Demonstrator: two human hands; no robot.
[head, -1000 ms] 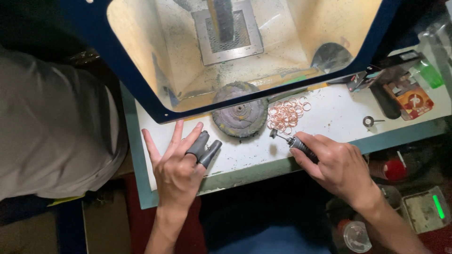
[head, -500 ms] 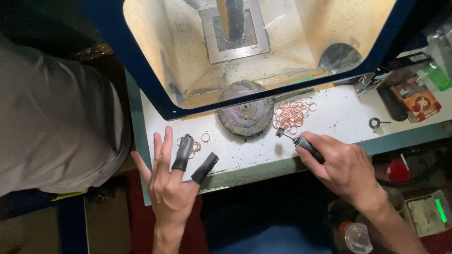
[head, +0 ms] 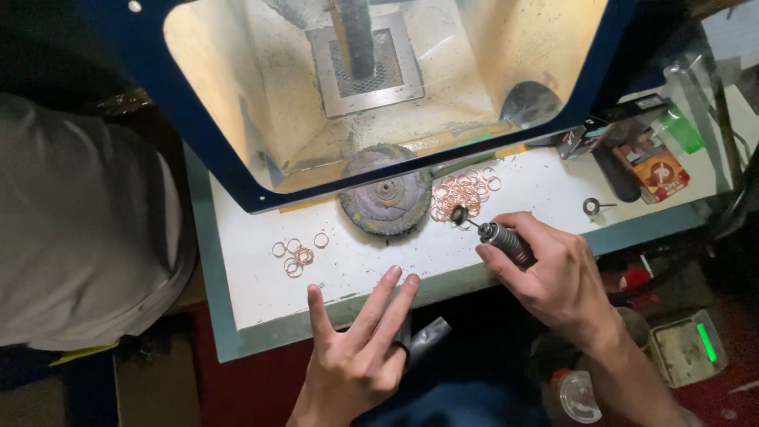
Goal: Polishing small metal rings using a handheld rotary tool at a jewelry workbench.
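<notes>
Head view, looking down at a white work surface (head: 553, 186) in front of a lit, blue-framed dust hood (head: 198, 119). The right hand (head: 553, 273) is clenched around a rotary handpiece (head: 502, 241), whose small dark tip sits at the edge of the larger pile of copper-coloured rings (head: 462, 194). The left hand (head: 356, 356) lies released at the surface's near edge, fingers spread, with dark protective sleeves on thumb and one finger; it grasps nothing. A smaller pile of rings (head: 296, 255) lies near it, to the left of a round grey buffing wheel (head: 386, 202). The step in hand appears to be working rings one by one with the tip. A flat red-orange packet (head: 655, 170) with a round emblem lies at the far right, beside a green bottle (head: 680, 130).
</notes>
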